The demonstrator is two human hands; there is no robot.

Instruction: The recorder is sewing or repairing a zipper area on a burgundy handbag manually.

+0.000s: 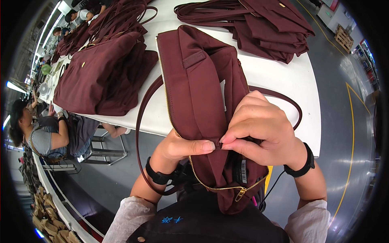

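A maroon fabric bag (184, 93) with its gold zipper unfastened lies partly on the white table and hangs over the near edge toward me. My left hand (184, 146) grips the bag's fabric, thumb on top and the other fingers hidden beneath it. My right hand (261, 127) pinches at the lining edge by the left thumb, thumb and forefinger pressed together; whatever is between those fingertips is too small to make out. A dark label with a barcode (243, 171) shows inside the bag, and the gold zipper pull (240, 194) hangs at its near end.
The white table (279, 75) carries a pile of maroon bags (105, 75) at left and another stack (271, 32) at far right. A seated person (50, 129) works at the left. A wooden pallet (343, 38) stands on the grey floor at far right.
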